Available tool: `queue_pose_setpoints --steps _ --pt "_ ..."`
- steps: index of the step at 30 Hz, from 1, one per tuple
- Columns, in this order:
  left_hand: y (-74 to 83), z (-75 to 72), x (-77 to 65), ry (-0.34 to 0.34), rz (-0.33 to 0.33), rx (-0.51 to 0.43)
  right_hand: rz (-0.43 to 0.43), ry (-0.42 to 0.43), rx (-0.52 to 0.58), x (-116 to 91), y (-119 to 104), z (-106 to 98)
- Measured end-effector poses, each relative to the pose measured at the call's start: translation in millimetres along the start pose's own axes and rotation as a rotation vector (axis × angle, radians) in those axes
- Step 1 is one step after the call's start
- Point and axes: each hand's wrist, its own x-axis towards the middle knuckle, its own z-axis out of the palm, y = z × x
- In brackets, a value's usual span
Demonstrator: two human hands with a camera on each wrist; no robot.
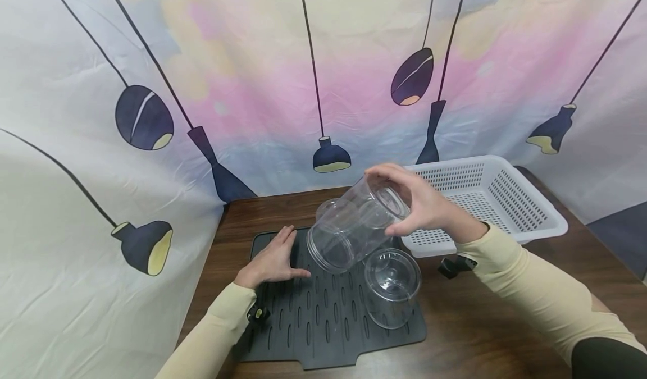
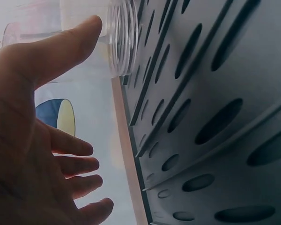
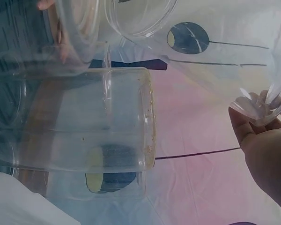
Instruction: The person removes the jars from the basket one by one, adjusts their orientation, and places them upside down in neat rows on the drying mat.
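Observation:
My right hand (image 1: 422, 199) grips a clear plastic jar (image 1: 349, 227) round its base, fingers behind and thumb in front. The jar is tilted over the dark grey drying mat (image 1: 323, 323), with its rimmed mouth facing down and left. Beside that mouth, my left hand (image 1: 275, 258) is held low over the mat, fingers extended and thumb out, holding nothing. In the left wrist view the left thumb (image 2: 65, 51) overlaps the jar. Another clear jar (image 1: 391, 295) stands bottom up on the mat's right side. More clear jars are partly hidden behind the held one.
A white perforated plastic basket (image 1: 536, 222) sits at the right rear, close behind my right forearm. The mat lies on a brown wooden table (image 1: 470, 317). A patterned cloth (image 1: 273, 87) hangs behind and to the left of the table.

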Motion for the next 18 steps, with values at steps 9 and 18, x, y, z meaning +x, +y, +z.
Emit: queue_pose_setpoints --steps 9,18 --pt "-0.7 6.6 1.4 -0.031 -0.011 0.003 0.025 -0.027 -0.184 3 -4 4" --pt "-2.9 13.7 2.8 -0.053 -0.012 0.025 0.010 -0.067 -0.310 8 -6 9"
